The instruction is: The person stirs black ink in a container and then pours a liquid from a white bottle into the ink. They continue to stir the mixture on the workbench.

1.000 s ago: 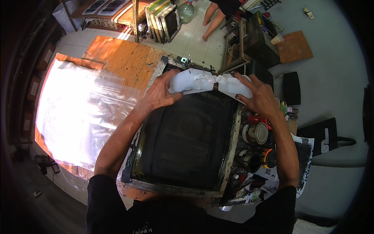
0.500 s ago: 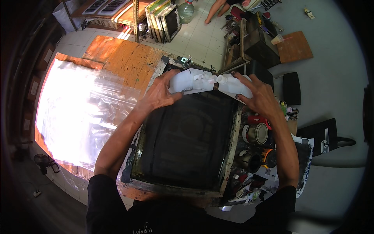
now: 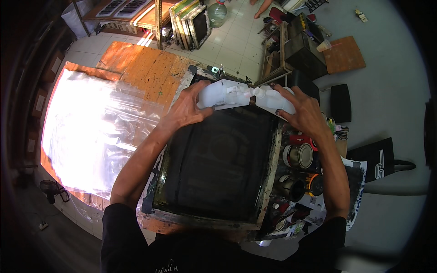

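At the far end of a dark screen-printing frame (image 3: 214, 159), two translucent white plastic bottles lie on their sides, necks pointing at each other. My left hand (image 3: 191, 104) wraps round the end of the left bottle (image 3: 223, 93). Round the outer end of the right bottle (image 3: 274, 101), my right hand (image 3: 302, 109) is closed, its fingers dark-stained. The two necks sit close together over the frame's far edge; I cannot tell whether they touch. Below my hands the mesh looks black and glossy within its worn, ink-stained rim.
Clear plastic sheets (image 3: 100, 132) lie in bright sunlight on the wooden table (image 3: 136, 59) at left. Open-topped and lidded tins (image 3: 300, 156), an orange-and-black jar (image 3: 314, 184) and scissors (image 3: 341, 132) crowd the right side. Several screens (image 3: 193, 25) lean beyond the table.
My hands and the two bottles stay in nearly the same place. At the top, another person's legs have shifted and show less.
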`<state>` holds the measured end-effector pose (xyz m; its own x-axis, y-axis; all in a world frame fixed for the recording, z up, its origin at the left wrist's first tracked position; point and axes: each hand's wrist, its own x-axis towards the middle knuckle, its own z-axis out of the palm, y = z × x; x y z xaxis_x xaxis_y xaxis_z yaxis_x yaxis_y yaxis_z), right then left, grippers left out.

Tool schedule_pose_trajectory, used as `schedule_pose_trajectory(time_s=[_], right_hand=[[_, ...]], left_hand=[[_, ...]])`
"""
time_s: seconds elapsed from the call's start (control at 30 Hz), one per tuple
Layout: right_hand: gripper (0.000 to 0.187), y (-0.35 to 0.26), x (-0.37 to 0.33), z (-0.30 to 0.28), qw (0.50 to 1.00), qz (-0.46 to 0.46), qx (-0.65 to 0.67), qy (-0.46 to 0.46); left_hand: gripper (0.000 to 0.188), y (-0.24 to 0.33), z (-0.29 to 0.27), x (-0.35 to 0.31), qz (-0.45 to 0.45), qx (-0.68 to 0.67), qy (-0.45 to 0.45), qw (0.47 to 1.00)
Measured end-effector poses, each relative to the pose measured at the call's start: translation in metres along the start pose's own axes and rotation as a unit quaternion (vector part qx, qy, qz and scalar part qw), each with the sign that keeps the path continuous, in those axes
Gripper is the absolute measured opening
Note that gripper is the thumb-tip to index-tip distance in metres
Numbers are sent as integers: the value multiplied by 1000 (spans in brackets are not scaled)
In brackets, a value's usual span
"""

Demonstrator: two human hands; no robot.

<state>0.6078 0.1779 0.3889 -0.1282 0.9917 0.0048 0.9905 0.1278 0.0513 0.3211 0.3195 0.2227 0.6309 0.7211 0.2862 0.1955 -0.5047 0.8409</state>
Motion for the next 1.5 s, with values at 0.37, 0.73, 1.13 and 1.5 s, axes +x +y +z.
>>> schedule_pose_trajectory(time_s=[0.37,0.73,1.13,1.5], right_hand=[[75,-1,0,-1,1000,1,-2,-1],[76,-2,1,-3,1000,-1,-9,-1],[77,-2,2,-5,1000,4,-1,-5],[77,-3,3,-4,1000,2,-3,-3]], left_hand=[[70,1,0,1,8,-8,2,1000],[69,1,1,0,1,-9,4,1000],[68,2,1,0,-28,-35,1,999],[68,-1,1,-1,-5,-29,12,999]])
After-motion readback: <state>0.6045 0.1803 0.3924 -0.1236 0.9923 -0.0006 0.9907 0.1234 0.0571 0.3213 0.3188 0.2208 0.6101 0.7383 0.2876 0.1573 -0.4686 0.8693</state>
